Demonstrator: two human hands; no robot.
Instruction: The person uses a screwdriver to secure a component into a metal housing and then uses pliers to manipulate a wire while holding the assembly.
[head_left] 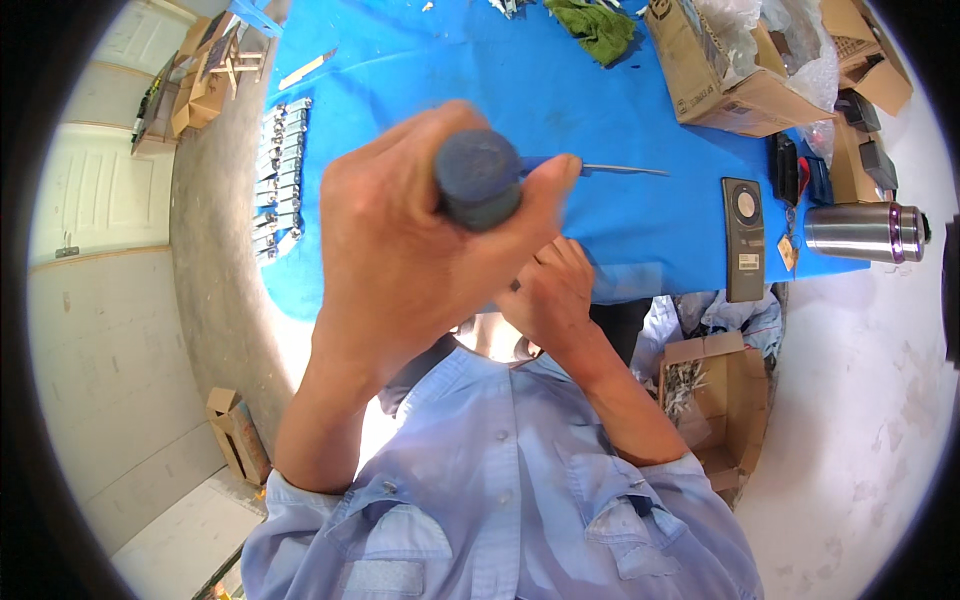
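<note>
Raised close to the head camera, my left hand [390, 220] is closed around a thick dark cylindrical handle [478, 172], its round end facing up. The tool's lower end is hidden behind the hand. Lower and to the right, my right hand [553, 292] is at the table's near edge with its fingers curled together. A small dark bit [515, 286] shows at its fingers; what it grips is mostly hidden. Beyond my left thumb is a screwdriver [622, 169] with a blue handle and thin metal shaft, its handle partly covered by the thumb.
Rows of small metal pieces [280, 180] line the left side of the blue-covered table [420, 70], below a knife [307, 68]. At right are a cardboard box [735, 100], a flat grey device [743, 240] and a steel flask [862, 232]. A green cloth [592, 28] lies at the back.
</note>
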